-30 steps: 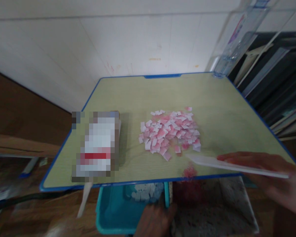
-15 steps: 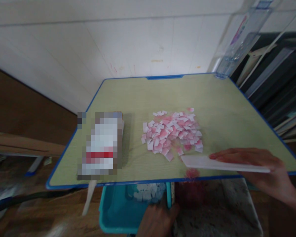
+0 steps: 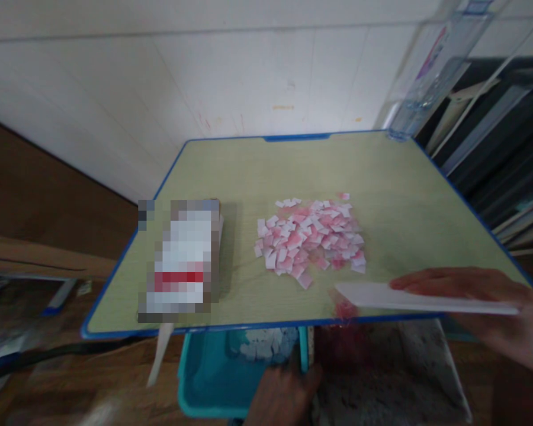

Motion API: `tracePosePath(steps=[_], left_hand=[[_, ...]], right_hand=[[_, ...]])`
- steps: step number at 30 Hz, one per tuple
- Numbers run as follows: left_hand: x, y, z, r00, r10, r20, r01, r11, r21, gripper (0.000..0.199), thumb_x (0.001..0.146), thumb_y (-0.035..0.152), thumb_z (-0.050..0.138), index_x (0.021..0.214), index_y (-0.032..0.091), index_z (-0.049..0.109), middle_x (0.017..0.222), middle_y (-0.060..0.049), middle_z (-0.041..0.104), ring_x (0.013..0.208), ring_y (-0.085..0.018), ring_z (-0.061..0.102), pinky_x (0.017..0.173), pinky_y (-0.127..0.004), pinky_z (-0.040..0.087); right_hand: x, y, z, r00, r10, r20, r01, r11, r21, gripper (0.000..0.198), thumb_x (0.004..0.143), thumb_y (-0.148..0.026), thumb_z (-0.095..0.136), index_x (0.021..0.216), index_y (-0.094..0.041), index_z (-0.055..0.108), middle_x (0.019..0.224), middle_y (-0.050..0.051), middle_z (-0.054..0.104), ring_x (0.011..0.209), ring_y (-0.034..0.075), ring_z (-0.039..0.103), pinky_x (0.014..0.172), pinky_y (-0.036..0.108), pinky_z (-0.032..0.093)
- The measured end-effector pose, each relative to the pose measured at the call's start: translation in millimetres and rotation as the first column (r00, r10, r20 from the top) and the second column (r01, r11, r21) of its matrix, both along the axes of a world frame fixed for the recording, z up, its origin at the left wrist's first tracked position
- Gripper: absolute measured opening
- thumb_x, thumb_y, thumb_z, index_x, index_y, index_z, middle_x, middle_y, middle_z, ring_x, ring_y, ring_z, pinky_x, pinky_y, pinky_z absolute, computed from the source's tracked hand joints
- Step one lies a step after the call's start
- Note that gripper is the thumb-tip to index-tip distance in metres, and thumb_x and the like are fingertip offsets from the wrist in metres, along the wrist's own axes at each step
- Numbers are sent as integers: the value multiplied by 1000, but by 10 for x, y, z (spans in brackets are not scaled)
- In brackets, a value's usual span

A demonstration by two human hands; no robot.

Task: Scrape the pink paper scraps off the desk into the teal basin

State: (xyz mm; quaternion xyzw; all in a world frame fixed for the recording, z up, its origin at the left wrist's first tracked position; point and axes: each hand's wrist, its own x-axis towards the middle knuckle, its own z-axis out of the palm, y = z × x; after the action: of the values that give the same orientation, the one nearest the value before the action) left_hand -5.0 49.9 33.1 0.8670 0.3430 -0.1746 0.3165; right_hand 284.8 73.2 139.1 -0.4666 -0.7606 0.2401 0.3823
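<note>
My right hand [image 3: 475, 296] is closed on a long white flat strip [image 3: 373, 294], held level just above the front edge of the small table. Its pointed left end lies close to a heap of small pink-and-white paper pieces [image 3: 311, 234] in the middle of the tabletop. Below the table, my left hand [image 3: 284, 393] grips the right side of a teal plastic bin [image 3: 215, 408]; some fingers are hidden. White paper pieces [image 3: 269, 346] lie in the bin. Red stain or powder [image 3: 345, 307] marks the table's front edge beneath the strip.
The table [image 3: 231, 171] has a blue rim and stands against a white wall. At its left lies a blurred-out rectangular object [image 3: 184, 248]. A clear bottle [image 3: 408, 118] stands at the back right corner. A stained grey box [image 3: 395, 373] sits under the front edge, right of the bin.
My right hand and the white strip have moved right, away from the heap. One paper piece at the heap's front lies slightly farther back. My left hand stays in place.
</note>
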Motion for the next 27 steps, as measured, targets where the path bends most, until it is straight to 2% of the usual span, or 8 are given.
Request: tracePosePath(steps=[7, 12, 19, 27], left_hand=[[-10, -5, 6, 1000, 16, 2, -16, 1000, -12, 54, 65, 47, 70, 111, 23, 54, 109, -15, 60, 84, -35, 63, 66, -46, 53], [-8, -21, -3, 1000, 19, 9, -19, 1000, 10, 51, 66, 44, 69, 109, 21, 56, 103, -16, 62, 80, -35, 63, 62, -46, 53], [-26, -40, -22, 998, 52, 27, -53, 998, 21, 57, 62, 45, 72, 112, 24, 54, 109, -14, 60, 87, -34, 61, 69, -46, 51], [-25, -30, -8, 999, 44, -9, -44, 999, 2, 55, 64, 47, 69, 111, 24, 53, 108, -14, 60, 88, -34, 61, 69, -46, 51]], right_hand=[[34, 28, -170, 997, 24, -69, -30, 996, -86, 21, 79, -29, 58, 97, -27, 70, 92, 6, 74, 84, 23, 69, 68, 30, 56], [166, -106, -190, 991, 57, -125, -81, 977, -197, 24, 81, -35, 55, 99, -30, 69, 93, 6, 74, 88, 25, 68, 73, 32, 55], [291, -290, -146, 995, 99, -12, -100, 980, -174, 29, 82, -40, 50, 102, -30, 68, 93, 5, 74, 86, 25, 69, 73, 31, 55], [82, -191, -139, 992, 14, -124, -24, 997, -78, 27, 83, -40, 49, 101, -31, 67, 90, 5, 75, 82, 23, 70, 67, 30, 57]])
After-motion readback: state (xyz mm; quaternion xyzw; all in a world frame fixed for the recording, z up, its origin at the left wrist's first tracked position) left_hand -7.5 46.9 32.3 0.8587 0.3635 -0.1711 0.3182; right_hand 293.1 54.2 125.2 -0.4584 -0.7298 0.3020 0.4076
